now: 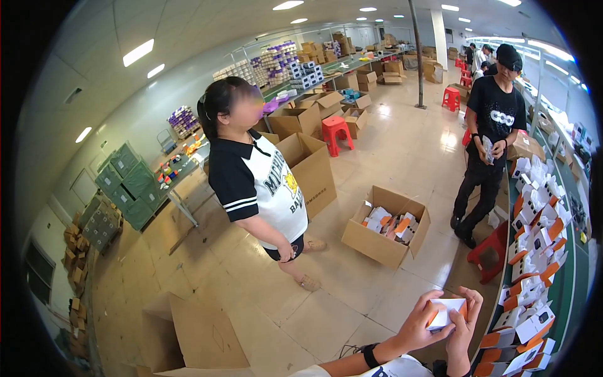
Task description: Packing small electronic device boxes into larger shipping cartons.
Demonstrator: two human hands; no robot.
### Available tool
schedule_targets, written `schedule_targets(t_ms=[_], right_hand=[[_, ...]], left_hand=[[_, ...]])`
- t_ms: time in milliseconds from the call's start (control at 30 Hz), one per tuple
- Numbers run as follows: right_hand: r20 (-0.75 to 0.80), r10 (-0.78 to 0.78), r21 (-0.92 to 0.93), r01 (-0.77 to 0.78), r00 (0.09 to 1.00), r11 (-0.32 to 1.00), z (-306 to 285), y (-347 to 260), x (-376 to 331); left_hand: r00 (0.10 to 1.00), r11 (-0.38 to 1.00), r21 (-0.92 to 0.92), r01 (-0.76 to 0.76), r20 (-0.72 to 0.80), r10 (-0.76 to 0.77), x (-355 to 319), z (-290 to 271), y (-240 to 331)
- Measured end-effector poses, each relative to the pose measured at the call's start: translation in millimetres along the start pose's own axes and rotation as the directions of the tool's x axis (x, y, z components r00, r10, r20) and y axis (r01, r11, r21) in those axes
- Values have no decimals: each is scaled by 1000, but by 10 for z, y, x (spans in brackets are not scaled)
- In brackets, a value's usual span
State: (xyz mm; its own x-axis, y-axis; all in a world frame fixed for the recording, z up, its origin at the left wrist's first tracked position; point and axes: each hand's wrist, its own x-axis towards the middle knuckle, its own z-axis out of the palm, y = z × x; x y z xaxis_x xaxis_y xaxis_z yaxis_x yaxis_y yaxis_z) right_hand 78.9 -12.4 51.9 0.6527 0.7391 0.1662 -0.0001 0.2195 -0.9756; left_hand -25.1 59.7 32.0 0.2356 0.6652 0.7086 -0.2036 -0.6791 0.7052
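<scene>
At the lower right, a small white and orange cardboard box point(445, 313) is held between my two hands. My left hand point(414, 323) grips its left side, with a black band on the wrist. Around its right side curl the fingers of my right hand point(465, 320). The box is off the bench, its white face turned up. Beside my right hand, many similar white and orange boxes point(537, 323) lie heaped along a green conveyor bench point(575, 267), several with flaps standing up. What is inside the held box is hidden.
An open carton point(377, 246) of similar boxes stands on the floor ahead. A person in a white and black shirt point(270, 173) stands left of it. Another person in black point(493, 125) holds a clear-wrapped item by the bench. A red stool point(490, 251) and a large open carton point(204, 336) are nearby.
</scene>
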Motion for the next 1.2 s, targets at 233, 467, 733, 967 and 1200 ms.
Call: schedule_targets(t_ms=[233, 467, 733, 967, 1200], right_hand=[[31, -34, -43, 35, 999, 998, -74, 16, -11], [75, -118, -72, 123, 990, 990, -48, -164, -155], [240, -212, -72, 235, 947, 969, 62, -77, -19], [286, -142, 33, 138, 948, 990, -89, -2, 154], [39, -140, -492, 140, 989, 859, -1192, 205, -174]], left_hand=[[988, 999, 32, 11, 155, -16, -126, 13, -76], [992, 1000, 2, -8, 124, 7, -80, -28, 33], [998, 993, -115, -17, 54, 23, -200, -197, -275], [989, 976, -214, 50, 145, -18, 161, 61, -335], [850, 654, -551, 518, 414, -325, 136, 1159, -256]])
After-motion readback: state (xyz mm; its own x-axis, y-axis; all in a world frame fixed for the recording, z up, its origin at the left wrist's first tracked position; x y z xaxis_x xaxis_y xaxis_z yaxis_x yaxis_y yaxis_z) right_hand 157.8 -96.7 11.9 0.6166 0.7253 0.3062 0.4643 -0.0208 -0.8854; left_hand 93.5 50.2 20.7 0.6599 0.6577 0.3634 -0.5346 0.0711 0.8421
